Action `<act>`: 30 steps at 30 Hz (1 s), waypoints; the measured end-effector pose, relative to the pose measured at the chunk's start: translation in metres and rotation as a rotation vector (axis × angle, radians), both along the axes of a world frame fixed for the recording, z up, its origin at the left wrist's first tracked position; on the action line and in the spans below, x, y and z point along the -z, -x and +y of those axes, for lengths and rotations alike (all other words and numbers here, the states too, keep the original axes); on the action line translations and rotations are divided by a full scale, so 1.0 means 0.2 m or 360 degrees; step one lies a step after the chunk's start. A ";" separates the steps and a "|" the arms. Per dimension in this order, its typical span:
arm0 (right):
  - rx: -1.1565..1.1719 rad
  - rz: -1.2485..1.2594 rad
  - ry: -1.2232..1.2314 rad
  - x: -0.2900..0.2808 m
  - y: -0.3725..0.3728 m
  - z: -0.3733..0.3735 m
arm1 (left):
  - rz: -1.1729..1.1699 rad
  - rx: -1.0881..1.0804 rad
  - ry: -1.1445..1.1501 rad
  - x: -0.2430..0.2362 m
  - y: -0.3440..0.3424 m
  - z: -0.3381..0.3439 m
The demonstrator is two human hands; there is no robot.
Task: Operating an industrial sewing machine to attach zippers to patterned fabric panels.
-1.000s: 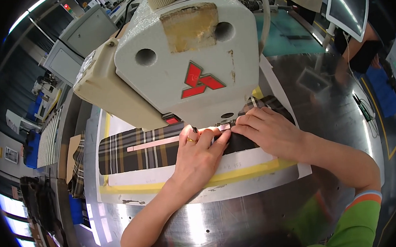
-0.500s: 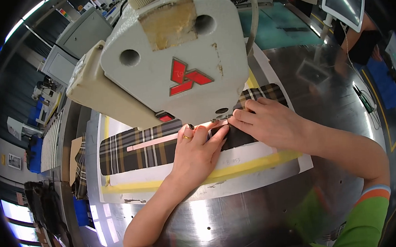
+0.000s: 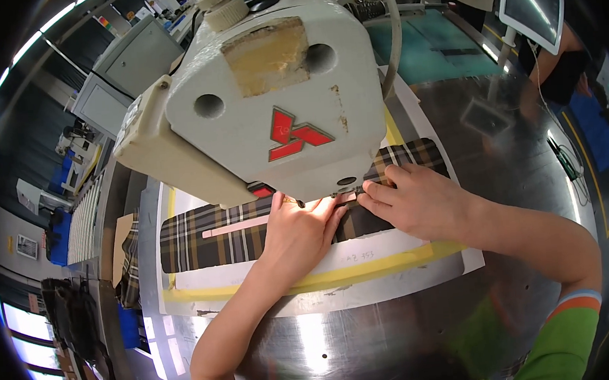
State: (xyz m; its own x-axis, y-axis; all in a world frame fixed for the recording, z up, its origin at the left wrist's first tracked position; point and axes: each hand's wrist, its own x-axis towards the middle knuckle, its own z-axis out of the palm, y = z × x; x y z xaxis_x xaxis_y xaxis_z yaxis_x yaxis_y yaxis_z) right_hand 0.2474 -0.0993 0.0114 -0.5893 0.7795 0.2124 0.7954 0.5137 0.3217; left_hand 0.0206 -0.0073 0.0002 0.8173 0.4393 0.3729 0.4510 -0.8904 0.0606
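Observation:
A plaid fabric panel (image 3: 245, 245) in brown, black and white lies on a white sheet edged with yellow tape. Along the panel runs a narrow pink strip (image 3: 236, 227). My left hand (image 3: 299, 229) rests on panel and strip, its visible fingers stretched out, some tips hidden beneath the sewing machine head (image 3: 278, 121). To its right, my right hand (image 3: 425, 199) has bent fingers closed at the strip's right end, close to the needle area. How firmly they grip cannot be seen. The machine head hides the panel's far middle part.
A metal worktable (image 3: 371, 333) surrounds the sheet. Behind it is a green glassy surface (image 3: 435, 43). A screen on a stand (image 3: 532, 4) is at the far right, with another person nearby. More plaid cloth (image 3: 129, 262) hangs at the left.
My left hand has turned and its fingers now reach further under the machine head. The right hand keeps its place on the strip. The whole view has shifted slightly.

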 end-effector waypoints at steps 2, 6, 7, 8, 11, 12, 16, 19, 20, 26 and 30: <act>-0.0019 -0.0043 -0.0047 0.00 0.02 -0.01 | -0.0014 -0.0026 -0.0094 0.01 0.01 0.00; -0.0052 0.0501 0.0081 0.03 -0.02 0.02 | 0.0107 -0.0160 -0.0059 0.03 0.04 -0.01; -0.0054 0.0483 0.0080 0.01 -0.02 0.03 | -0.0126 0.0017 -0.0123 0.06 0.06 0.01; 0.0111 0.0676 0.0268 -0.02 -0.03 0.06 | -0.0355 0.0195 -0.0188 0.08 0.07 0.01; 0.0518 0.0975 0.0776 -0.20 0.04 0.18 | -0.0368 0.0246 -0.0114 0.08 0.08 0.02; 0.0757 0.1076 0.1090 -0.25 0.06 0.22 | -0.0342 0.0266 -0.0097 0.08 0.09 0.03; 0.0289 0.1273 0.0923 0.00 0.00 0.41 | -0.0340 0.0255 -0.0069 0.06 0.08 0.02; 0.0573 0.1390 0.1323 -0.14 0.00 0.40 | -0.0294 0.0252 -0.0026 0.05 0.09 0.03; 0.0745 0.1514 0.1534 -0.17 0.01 0.40 | -0.0273 0.0265 -0.0038 0.05 0.09 0.03; 0.0326 0.1230 0.0771 0.05 -0.08 0.42 | -0.0222 0.0343 0.0014 0.03 0.06 0.05; 0.0357 0.0754 0.0249 -0.02 -0.01 0.12 | -0.0103 0.0371 0.0098 0.00 0.13 0.09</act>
